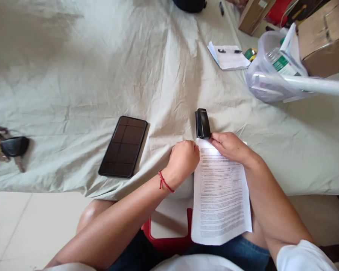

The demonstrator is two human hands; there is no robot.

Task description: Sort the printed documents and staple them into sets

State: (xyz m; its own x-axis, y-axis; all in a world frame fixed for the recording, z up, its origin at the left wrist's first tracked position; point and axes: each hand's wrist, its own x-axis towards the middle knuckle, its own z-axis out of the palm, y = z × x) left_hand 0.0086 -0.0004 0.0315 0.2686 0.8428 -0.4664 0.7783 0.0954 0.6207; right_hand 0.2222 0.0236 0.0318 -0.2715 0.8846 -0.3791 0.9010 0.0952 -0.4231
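A black stapler (202,123), white printed papers (220,195), a black phone (123,146), and a pale grey-green cloth (101,75).

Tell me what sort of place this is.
Probably a home or informal workroom: a surface under a wrinkled pale cloth, brown cardboard boxes piled behind, pale tiled floor below.

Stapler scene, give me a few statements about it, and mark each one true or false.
1. Both hands, left hand and right hand, hold the top edge of the printed paper. True.
2. The black stapler lies left of the phone. False: it lies to the phone's right.
3. The phone's screen is dark. True.
4. The keys rest on the paper. False: they lie at the cloth's far left edge.
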